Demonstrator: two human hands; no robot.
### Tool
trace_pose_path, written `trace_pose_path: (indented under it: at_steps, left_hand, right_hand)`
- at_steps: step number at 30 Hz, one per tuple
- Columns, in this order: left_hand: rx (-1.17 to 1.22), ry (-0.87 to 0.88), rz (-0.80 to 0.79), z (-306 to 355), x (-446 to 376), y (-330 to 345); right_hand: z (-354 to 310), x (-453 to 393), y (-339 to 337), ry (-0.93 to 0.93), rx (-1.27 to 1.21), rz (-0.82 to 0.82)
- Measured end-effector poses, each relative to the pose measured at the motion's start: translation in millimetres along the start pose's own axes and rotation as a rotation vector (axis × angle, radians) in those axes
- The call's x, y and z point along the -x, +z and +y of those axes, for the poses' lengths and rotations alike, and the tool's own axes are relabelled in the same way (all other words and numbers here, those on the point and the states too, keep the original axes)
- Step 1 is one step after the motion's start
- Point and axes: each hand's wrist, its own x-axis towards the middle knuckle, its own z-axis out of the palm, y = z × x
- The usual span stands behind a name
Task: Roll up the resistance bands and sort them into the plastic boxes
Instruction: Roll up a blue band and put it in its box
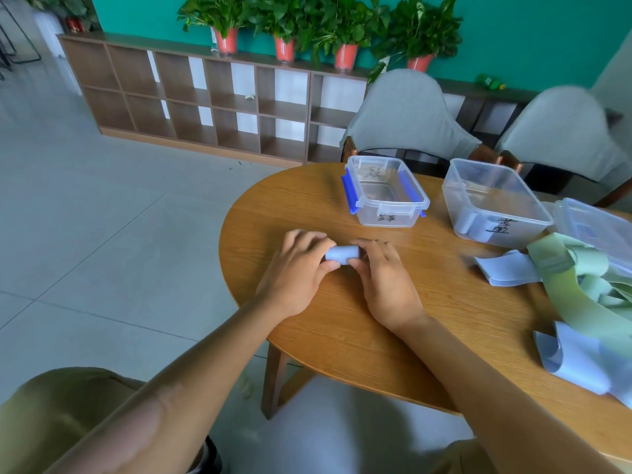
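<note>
While both forearms reach over the near edge of the round wooden tabletop point(359, 336), a small pale blue rolled band point(341, 254) lies on the wood between the two hands. The left hand point(295, 271) closes on the roll's left end, thumb below and fingers curled over the top; the right hand point(384, 278) closes on the right end in the same manner. Each grip pinches the roll, which spans the gap between the thumbs and shows only its middle section.

Beyond the hands stands a clear box with blue clips point(384, 193), open and with nothing visible inside, handwriting on its front wall. To its right sits a second clear box point(496, 203), also labelled, with a pale rolled item against its near left wall. At the far right a heap of loose bands point(588, 295), green and pale blue, lies partly against a third clear container point(595, 224). Two grey chairs point(407, 114) stand behind the tabletop.
</note>
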Motion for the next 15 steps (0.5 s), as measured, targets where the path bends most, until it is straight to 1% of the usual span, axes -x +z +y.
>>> trace_pose_path:
  at_steps: [5, 8, 11, 15]
  left_hand:
    - [-0.073, -0.064, -0.119, 1, -2, 0]
    - [-0.068, -0.092, -0.176, 1, -1, -1]
    - [-0.073, -0.122, -0.193, 1, -2, -2]
    - [-0.090, -0.130, -0.199, 0, -3, 0]
  right_hand:
    - [11, 0, -20, 0.092, 0.055, 0.040]
    - [25, -4, -46, 0.158, 0.098, 0.004]
    - [45, -15, -78, 0.125, 0.215, -0.041]
    - [81, -49, -131, 0.092, 0.409, -0.061]
